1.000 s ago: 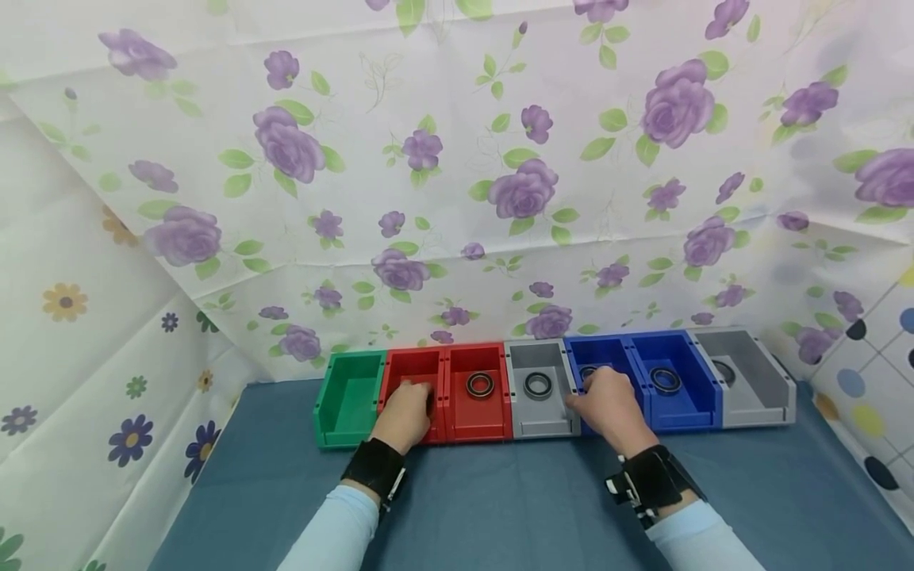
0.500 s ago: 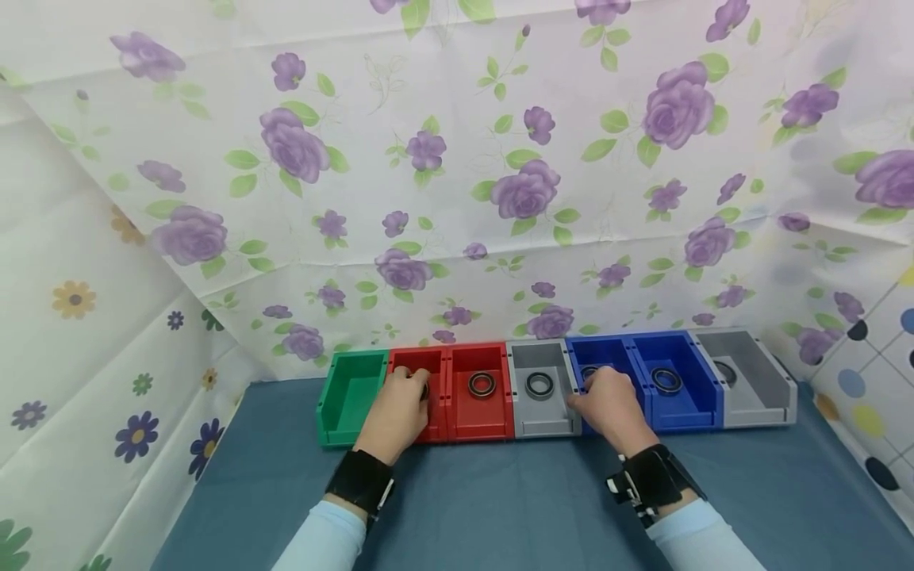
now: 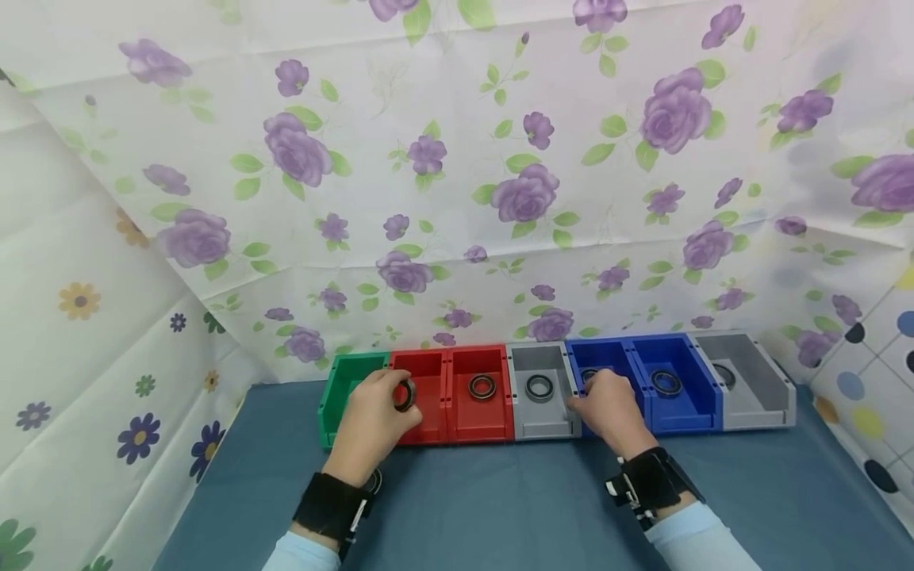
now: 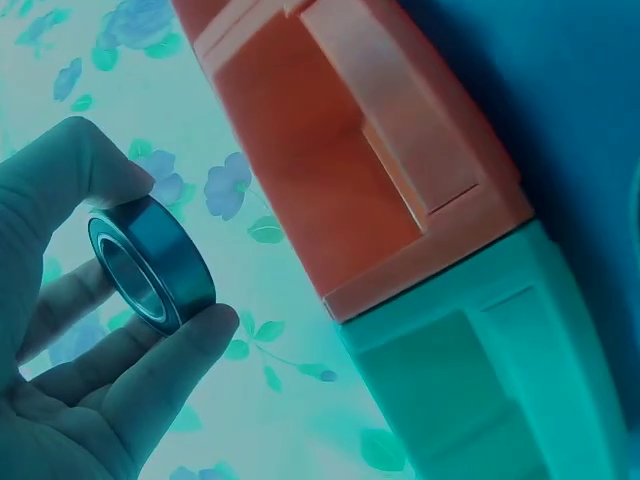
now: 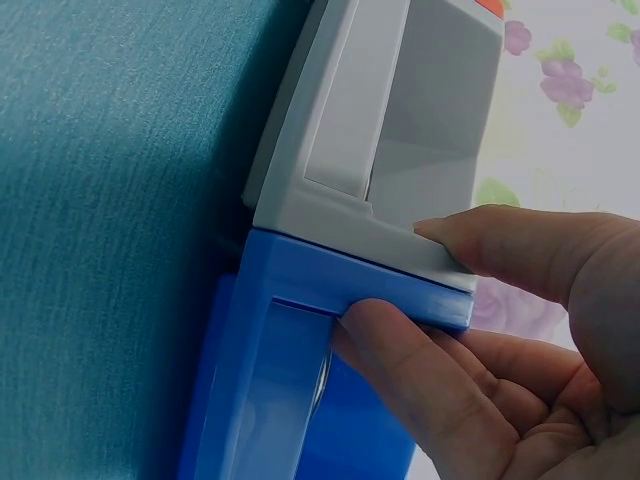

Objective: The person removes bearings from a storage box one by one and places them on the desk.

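Observation:
My left hand (image 3: 371,416) pinches a ball bearing (image 4: 150,262) between thumb and fingers, held above the front of the left red bin (image 3: 428,404) and the green bin (image 3: 346,381). The left wrist view shows the bearing tilted, its bore visible. A second bearing (image 3: 374,481) lies on the table, partly hidden by the left wrist. With thumb on the grey side and fingers on the blue side, my right hand (image 3: 607,404) grips the adjoining walls of the middle grey bin (image 5: 340,110) and the left blue bin (image 5: 290,350). A bearing (image 3: 589,373) inside that blue bin is partly covered.
Bearings also lie in the right red bin (image 3: 480,420), the middle grey bin, the right blue bin (image 3: 685,418) and the far-right grey bin (image 3: 757,408). The bins stand in one row against a flowered cloth (image 3: 457,198) on a blue-covered table (image 3: 500,507).
My left hand has lifted a bearing out of the left red bin and moved left and nearer. The bearing on the table has come into view beside the wrist. My right hand stays put.

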Demonstrator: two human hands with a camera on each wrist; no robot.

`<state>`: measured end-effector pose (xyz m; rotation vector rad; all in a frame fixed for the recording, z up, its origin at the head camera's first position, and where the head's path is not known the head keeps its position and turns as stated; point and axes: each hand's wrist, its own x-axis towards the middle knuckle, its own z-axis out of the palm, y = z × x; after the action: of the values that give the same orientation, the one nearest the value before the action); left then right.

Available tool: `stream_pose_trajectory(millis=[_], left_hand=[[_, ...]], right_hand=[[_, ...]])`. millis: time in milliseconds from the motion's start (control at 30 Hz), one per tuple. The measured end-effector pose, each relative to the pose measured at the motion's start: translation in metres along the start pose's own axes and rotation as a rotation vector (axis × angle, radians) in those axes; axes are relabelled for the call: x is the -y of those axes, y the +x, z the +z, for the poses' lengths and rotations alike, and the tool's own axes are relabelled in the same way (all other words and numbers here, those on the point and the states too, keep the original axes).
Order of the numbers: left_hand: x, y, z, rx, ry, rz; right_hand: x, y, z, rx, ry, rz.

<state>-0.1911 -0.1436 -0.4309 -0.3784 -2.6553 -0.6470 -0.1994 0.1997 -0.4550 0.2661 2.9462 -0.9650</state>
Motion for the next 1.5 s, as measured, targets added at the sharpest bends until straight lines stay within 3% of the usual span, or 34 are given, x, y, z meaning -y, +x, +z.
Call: stream_pose_trajectory(millis=[400,633,867,1067,1267,1500], left_hand=[[0.003,-0.018,-0.009,-0.135,-0.154,-0.102],[0.002,-0.022,-0.010,-0.077,-0.199,-0.094],[0.004,-0.033,-0.008,-0.068,-0.144,-0.034],[0.000,-0.044,-0.001,0.004,-0.133,-0.073],[-0.002,-0.058,0.012,0.142,-0.100,-0.126],[0.001,-0.066,0.024,0.293,-0.010,-0.125]], right_hand=[[-0.001,-0.001,0.000,-0.004,0.007,-0.004],[-0.001,-0.001,0.000,-0.013,0.003,-0.008],[0.000,-0.002,0.001,-0.008,0.010,-0.013],[-0.001,-0.001,0.001,-0.010,0.002,-0.006],[-0.002,0.001,0.002,-0.013,0.000,0.000],[-0.001,0.000,0.003,-0.015,0.002,-0.001]])
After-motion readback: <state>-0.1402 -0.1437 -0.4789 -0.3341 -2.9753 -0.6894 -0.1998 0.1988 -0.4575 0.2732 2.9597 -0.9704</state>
